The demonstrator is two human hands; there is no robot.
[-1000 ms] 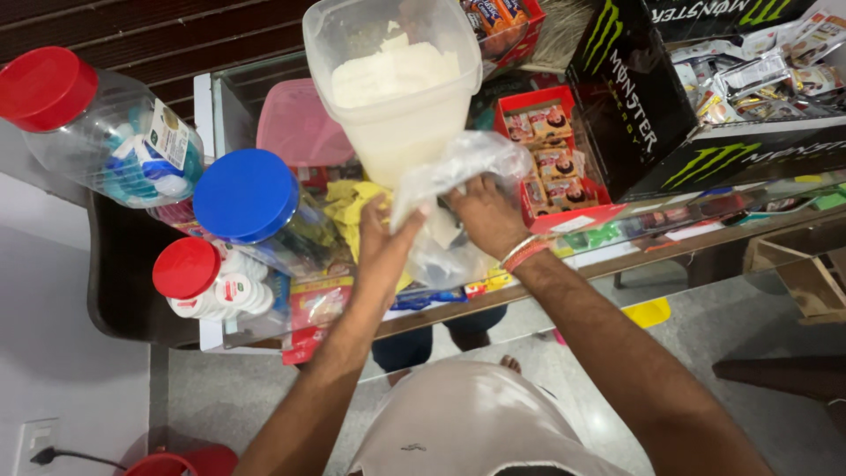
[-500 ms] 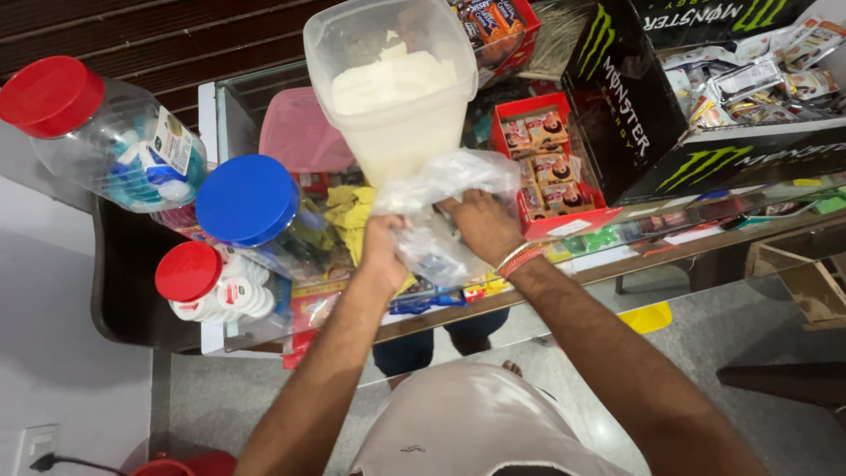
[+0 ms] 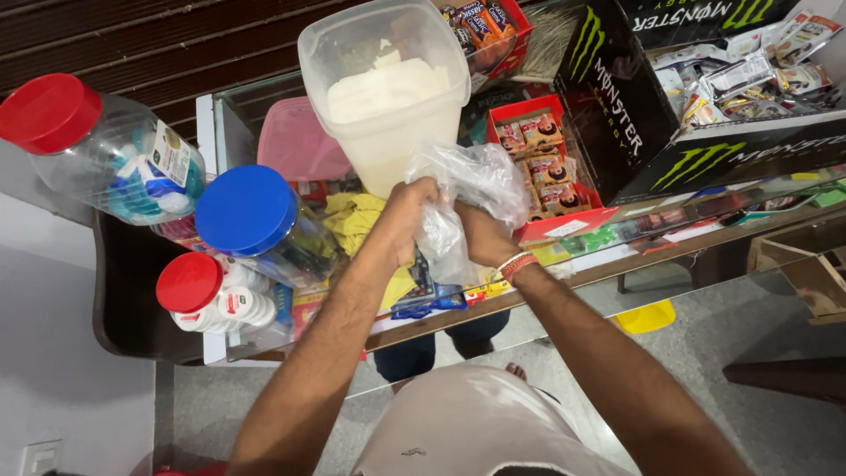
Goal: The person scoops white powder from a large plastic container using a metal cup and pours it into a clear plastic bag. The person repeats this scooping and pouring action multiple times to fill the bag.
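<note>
1. The left hand (image 3: pixel 407 220) and the right hand (image 3: pixel 480 236) are close together above the front edge of the tabletop (image 3: pixel 617 264), and both hold a clear plastic bag (image 3: pixel 467 198).
2. The left grip is pressed together on the left side of the bag, with the fingers curled into the plastic.
3. The right grip is also pressed together on the bag from below; red and white bands sit on this wrist.
4. The bag is crumpled between the two hands, and its loose top rises above the right hand, just in front of the tub (image 3: pixel 388 88).
5. Under the hands, a yellow cloth (image 3: pixel 357 225) and some flat coloured packets lie on the tabletop.
6. To the left, three clear jars lie on their sides: one with a small red lid (image 3: pixel 188 283), one with a blue lid (image 3: pixel 246 210), and, farther away, one with a big red lid (image 3: pixel 48 113).
7. Behind the bag stands the open translucent tub, with white powder inside.
8. A pink lid (image 3: pixel 300 141) is just left of the tub.
9. To the right, a red tray (image 3: pixel 546 167) holds small snack packets, and beside it is a black box (image 3: pixel 696 106) with green marks, full of sachets.
</note>
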